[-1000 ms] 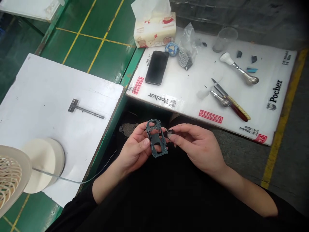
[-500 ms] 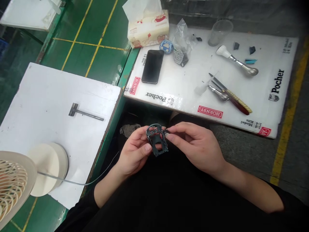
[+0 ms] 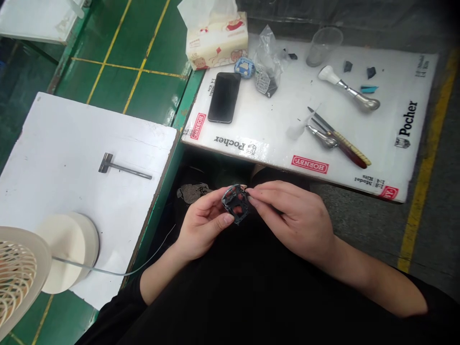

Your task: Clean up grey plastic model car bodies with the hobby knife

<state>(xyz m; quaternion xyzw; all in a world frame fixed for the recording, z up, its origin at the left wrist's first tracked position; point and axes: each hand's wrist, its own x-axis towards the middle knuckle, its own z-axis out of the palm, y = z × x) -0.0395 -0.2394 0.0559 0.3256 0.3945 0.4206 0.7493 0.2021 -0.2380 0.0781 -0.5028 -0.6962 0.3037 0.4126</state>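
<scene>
A dark frame-like model part point(image 3: 237, 203) with openings through it is held up over my lap. My left hand point(image 3: 203, 223) grips its left side, thumb in front and fingers behind. At its upper right edge, my right hand point(image 3: 293, 213) is closed in a pinch, thumb and forefinger pressed together. Whatever lies between those fingertips is too small to make out. Under the table edge, behind my left hand, lies a grey crumpled-looking thing point(image 3: 193, 192).
On the board point(image 3: 271, 134) ahead lie a phone point(image 3: 224, 97), a plastic bag point(image 3: 266, 72), white-and-metal handled tool point(image 3: 350, 90), tweezers or pliers-like tools point(image 3: 339, 139) and a clear cup point(image 3: 324, 46). A tissue box point(image 3: 217, 45) stands behind. Leftward are a small hammer point(image 3: 124, 167) and a fan point(image 3: 23, 278).
The model part has been tilted and turned, so it looks narrower and its lower edge sits higher. My right fingertips stay at its upper right edge. The whole view has shifted slightly.
</scene>
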